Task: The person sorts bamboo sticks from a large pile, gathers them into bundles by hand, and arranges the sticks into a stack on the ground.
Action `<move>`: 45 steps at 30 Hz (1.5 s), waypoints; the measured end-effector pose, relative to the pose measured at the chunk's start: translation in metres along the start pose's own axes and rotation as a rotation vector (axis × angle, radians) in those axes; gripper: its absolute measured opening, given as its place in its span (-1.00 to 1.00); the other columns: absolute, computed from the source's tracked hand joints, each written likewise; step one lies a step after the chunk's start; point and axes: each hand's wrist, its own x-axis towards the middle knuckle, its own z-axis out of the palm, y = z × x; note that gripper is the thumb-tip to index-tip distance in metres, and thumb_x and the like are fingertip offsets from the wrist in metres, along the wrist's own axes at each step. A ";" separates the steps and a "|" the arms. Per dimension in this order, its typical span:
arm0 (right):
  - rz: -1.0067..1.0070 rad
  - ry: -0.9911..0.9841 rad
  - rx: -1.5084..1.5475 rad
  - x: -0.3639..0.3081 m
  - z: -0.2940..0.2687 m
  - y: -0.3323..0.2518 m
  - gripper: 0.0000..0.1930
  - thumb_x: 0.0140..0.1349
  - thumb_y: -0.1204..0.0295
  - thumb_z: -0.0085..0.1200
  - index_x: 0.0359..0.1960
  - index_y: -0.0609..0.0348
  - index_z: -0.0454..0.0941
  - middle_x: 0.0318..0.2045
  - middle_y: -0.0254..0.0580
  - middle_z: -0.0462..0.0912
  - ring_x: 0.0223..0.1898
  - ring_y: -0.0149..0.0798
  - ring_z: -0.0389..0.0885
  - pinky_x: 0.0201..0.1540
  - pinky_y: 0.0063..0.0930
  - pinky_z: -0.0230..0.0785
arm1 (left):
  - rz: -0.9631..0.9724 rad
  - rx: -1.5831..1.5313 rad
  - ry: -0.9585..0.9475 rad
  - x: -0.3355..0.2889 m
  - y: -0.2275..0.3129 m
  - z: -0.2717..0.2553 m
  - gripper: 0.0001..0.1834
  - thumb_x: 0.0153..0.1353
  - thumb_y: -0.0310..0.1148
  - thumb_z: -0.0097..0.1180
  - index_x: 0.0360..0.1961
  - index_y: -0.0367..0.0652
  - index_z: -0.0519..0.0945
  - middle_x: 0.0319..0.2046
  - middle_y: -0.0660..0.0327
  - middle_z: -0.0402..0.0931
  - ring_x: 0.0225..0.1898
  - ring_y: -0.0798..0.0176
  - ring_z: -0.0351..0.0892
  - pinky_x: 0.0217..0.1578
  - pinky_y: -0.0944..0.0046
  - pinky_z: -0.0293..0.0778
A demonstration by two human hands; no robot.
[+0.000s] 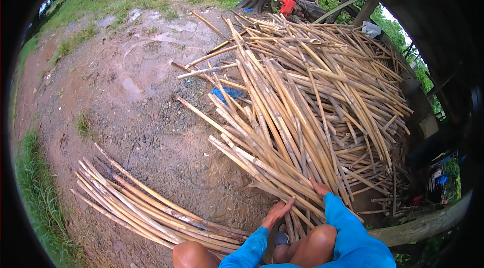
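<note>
Head view shows long, tan, dark-mottled poles.

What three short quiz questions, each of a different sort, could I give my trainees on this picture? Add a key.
1. True or false: the left hand wears a glove.
2. What colour is the right sleeve? A) red; B) blue; C) white.
3. On which side of the large pole heap does the smaller group of poles lie?

Key:
1. False; it is bare.
2. B.
3. The left.
</note>
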 end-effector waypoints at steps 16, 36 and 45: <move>-0.012 -0.168 0.149 0.049 0.003 0.023 0.14 0.16 -0.59 -0.37 0.47 0.18 0.26 0.51 0.10 0.13 0.54 0.10 0.04 0.54 -0.10 -0.16 | 0.061 -0.002 -0.027 -0.017 0.022 -0.005 0.04 0.24 0.48 -0.19 0.47 -0.17 0.27 0.43 -0.08 0.25 0.49 -0.15 0.12 0.49 0.07 0.05; 0.033 -0.151 0.045 -0.015 -0.008 -0.015 0.20 0.15 -0.63 -0.59 0.53 0.16 0.09 0.55 0.08 0.00 0.56 0.15 -0.07 0.54 0.13 -0.14 | 0.117 -0.075 0.020 0.003 -0.007 0.005 0.06 0.21 0.51 -0.14 0.42 -0.21 0.35 0.41 -0.11 0.29 0.48 -0.14 0.16 0.47 0.06 0.08; 0.004 -0.035 0.061 -0.005 0.002 -0.007 0.22 0.12 -0.64 -0.54 0.44 0.25 0.29 0.48 0.16 0.18 0.50 0.19 0.11 0.52 -0.06 -0.06 | 0.037 -0.017 0.013 -0.004 0.000 0.002 0.07 0.19 0.54 -0.16 0.42 -0.18 0.37 0.39 -0.11 0.32 0.45 -0.17 0.20 0.45 0.03 0.12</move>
